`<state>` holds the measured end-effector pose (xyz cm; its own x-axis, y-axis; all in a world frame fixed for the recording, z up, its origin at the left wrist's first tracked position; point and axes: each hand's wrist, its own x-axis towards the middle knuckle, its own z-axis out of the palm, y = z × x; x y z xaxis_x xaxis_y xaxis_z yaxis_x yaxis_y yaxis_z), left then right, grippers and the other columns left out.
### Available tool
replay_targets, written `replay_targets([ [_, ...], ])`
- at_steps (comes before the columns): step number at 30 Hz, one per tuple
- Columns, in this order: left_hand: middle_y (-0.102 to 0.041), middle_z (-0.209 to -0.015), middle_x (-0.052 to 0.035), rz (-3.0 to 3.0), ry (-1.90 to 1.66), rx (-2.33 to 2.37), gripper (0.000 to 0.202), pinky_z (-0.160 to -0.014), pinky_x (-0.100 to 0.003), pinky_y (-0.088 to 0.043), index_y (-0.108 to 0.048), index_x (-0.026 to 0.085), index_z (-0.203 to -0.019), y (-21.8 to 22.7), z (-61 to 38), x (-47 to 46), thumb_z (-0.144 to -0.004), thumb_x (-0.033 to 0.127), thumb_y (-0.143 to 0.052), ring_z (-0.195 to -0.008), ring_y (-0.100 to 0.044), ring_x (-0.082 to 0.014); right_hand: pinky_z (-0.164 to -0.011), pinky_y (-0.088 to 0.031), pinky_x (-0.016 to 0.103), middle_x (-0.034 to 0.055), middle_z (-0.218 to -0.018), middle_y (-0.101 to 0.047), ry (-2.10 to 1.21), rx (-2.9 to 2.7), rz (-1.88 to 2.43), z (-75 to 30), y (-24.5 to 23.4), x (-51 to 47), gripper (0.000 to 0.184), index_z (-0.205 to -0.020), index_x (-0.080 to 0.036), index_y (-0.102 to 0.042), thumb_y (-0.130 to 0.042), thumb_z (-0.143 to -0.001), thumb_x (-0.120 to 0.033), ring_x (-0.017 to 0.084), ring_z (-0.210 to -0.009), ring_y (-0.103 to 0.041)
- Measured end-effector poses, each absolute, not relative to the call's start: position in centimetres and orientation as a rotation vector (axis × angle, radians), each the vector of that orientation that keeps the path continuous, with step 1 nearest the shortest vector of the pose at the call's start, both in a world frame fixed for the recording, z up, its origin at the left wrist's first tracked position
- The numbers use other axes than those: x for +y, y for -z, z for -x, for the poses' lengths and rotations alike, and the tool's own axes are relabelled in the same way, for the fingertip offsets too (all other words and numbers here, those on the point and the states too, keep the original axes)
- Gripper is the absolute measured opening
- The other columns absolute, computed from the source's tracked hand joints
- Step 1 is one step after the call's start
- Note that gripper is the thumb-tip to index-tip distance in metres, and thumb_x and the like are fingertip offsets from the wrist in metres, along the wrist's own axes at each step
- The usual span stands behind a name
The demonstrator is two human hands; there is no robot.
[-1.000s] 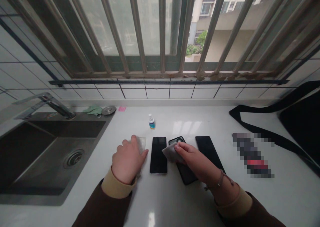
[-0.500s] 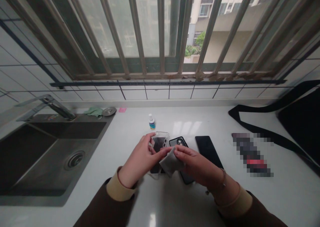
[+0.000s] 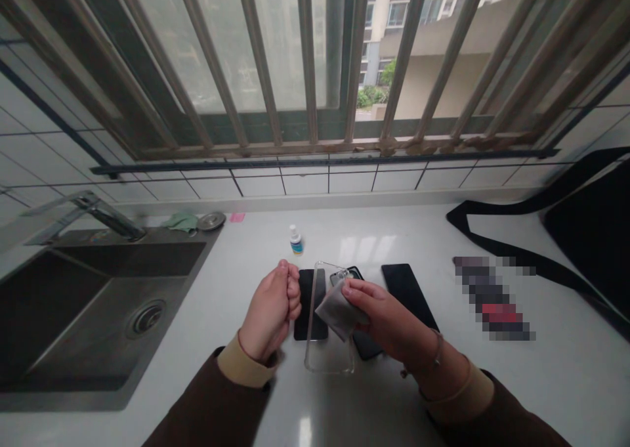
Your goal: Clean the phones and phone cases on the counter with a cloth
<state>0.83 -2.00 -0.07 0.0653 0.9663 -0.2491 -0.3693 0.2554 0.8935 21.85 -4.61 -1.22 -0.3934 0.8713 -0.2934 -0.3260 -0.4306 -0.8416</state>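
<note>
My left hand (image 3: 274, 308) is curled into a fist just left of a dark phone (image 3: 304, 329) on the counter, and nothing shows in it. My right hand (image 3: 377, 310) pinches a small grey cloth (image 3: 338, 309) together with the upper right part of a clear phone case (image 3: 329, 370). That case is tilted up in front of the dark phone. Partly behind the right hand lies a black phone or case with a camera bump (image 3: 367, 347). Farther right, another flat black phone (image 3: 409, 293) lies on the counter.
Behind the phones stands a small white and blue bottle (image 3: 296, 241). A sink (image 3: 147, 256) with a faucet (image 3: 111, 217) is on the left, with a green cloth (image 3: 181, 222) and a metal drain cover (image 3: 211, 221) on its rim. A black bag strap (image 3: 492, 205) lies at right.
My left hand has let go of the clear case and closed into a fist. The case has moved right with my right hand, uncovering the dark phone. The view has shifted slightly.
</note>
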Motion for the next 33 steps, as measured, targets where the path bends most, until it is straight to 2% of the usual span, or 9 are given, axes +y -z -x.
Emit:
replay_targets([
  [4,-0.035,-0.064,0.0122,-0.742,-1.188,0.954,0.036,-0.039,-0.014,-0.021,-0.065,0.021,-0.107,0.4,-1.6,-2.3,-0.096,0.053,-0.078,-0.044,-0.021,-0.0039,-0.075,-0.052,0.029,0.0028,-0.095,-0.068,-1.920,-0.915,0.937,-22.0,0.8,-4.8,0.040,-0.098,-0.023,-0.073,-0.082,-0.089,-0.060,0.017,-0.083,-0.060],
  [7,-0.060,-0.079,0.0042,-0.742,-1.245,0.946,0.032,-0.048,-0.017,-0.045,-0.071,0.020,-0.122,0.4,-2.3,-2.5,-0.094,0.034,-0.079,-0.050,-0.045,-0.0051,-0.080,-0.053,0.031,0.0049,-0.101,-0.071,-1.928,-0.923,0.902,-22.1,0.5,-4.9,0.038,-0.101,-0.023,-0.075,-0.079,-0.092,-0.060,0.018,-0.088,-0.064],
  [9,-0.074,-0.100,-0.0043,-0.712,-1.262,0.934,0.035,-0.076,-0.024,-0.062,-0.074,0.020,-0.123,0.2,-2.7,-2.7,-0.089,0.018,-0.079,-0.076,-0.070,-0.0119,-0.083,-0.053,0.032,0.0055,-0.103,-0.072,-1.929,-0.920,0.865,-22.1,0.4,-4.9,0.037,-0.102,-0.023,-0.076,-0.079,-0.092,-0.059,0.019,-0.090,-0.065],
  [12,-0.076,-0.130,-0.0127,-0.603,-1.188,0.821,0.030,-0.103,-0.034,-0.060,-0.077,0.019,-0.121,0.0,-2.9,-3.0,-0.091,0.019,-0.076,-0.120,-0.074,-0.0239,-0.083,-0.053,0.032,0.0048,-0.102,-0.073,-1.908,-0.905,0.836,-21.9,0.7,-4.8,0.037,-0.106,-0.022,-0.076,-0.080,-0.092,-0.057,0.018,-0.090,-0.065],
  [17,-0.075,-0.137,-0.0147,-0.384,-0.896,0.593,0.048,-0.093,-0.043,-0.063,-0.072,0.024,-0.133,0.2,-2.9,-3.9,-0.106,0.060,-0.057,-0.115,-0.076,-0.0295,-0.083,-0.053,0.033,0.0046,-0.102,-0.073,-1.802,-0.993,0.859,-21.7,1.3,-4.6,0.039,-0.111,-0.021,-0.076,-0.076,-0.097,-0.057,0.018,-0.090,-0.066],
  [22,-0.073,-0.141,-0.0110,-0.294,-0.831,0.550,0.040,-0.090,-0.050,-0.065,-0.071,0.031,-0.136,0.5,-3.0,-4.3,-0.109,0.054,-0.055,-0.112,-0.076,-0.0298,-0.078,-0.052,0.035,0.0026,-0.091,-0.068,-1.540,-1.381,0.975,-22.0,1.1,-4.4,0.035,-0.101,-0.023,-0.072,-0.063,-0.106,-0.056,0.019,-0.083,-0.062],
  [28,-0.070,-0.144,-0.0126,-0.275,-0.856,0.548,0.038,-0.093,-0.057,-0.065,-0.066,0.028,-0.139,0.1,-2.7,-3.8,-0.112,0.049,-0.048,-0.113,-0.076,-0.0302,-0.115,-0.048,0.050,0.0114,-0.132,-0.070,-1.101,-1.614,1.017,-21.7,1.3,-4.4,0.026,-0.106,-0.024,-0.074,-0.058,-0.110,-0.044,0.028,-0.131,-0.063],
  [30,-0.071,-0.141,-0.0152,-0.290,-0.883,0.560,0.037,-0.094,-0.054,-0.064,-0.059,0.026,-0.143,0.0,-2.5,-3.6,-0.113,0.045,-0.047,-0.112,-0.077,-0.0291,-0.108,-0.054,0.047,0.0129,-0.138,-0.067,-0.986,-1.561,1.077,-21.9,1.5,-4.3,0.029,-0.102,-0.023,-0.073,-0.056,-0.110,-0.044,0.028,-0.131,-0.063],
  [33,-0.072,-0.133,-0.0185,-0.321,-0.914,0.614,0.042,-0.093,-0.048,-0.063,-0.048,0.027,-0.152,-0.3,-2.6,-3.5,-0.113,0.044,-0.048,-0.110,-0.077,-0.0289,-0.086,-0.062,0.039,0.0129,-0.130,-0.068,-0.764,-1.386,1.210,-22.7,1.5,-4.0,0.030,-0.106,-0.022,-0.072,-0.053,-0.111,-0.045,0.024,-0.108,-0.070],
])
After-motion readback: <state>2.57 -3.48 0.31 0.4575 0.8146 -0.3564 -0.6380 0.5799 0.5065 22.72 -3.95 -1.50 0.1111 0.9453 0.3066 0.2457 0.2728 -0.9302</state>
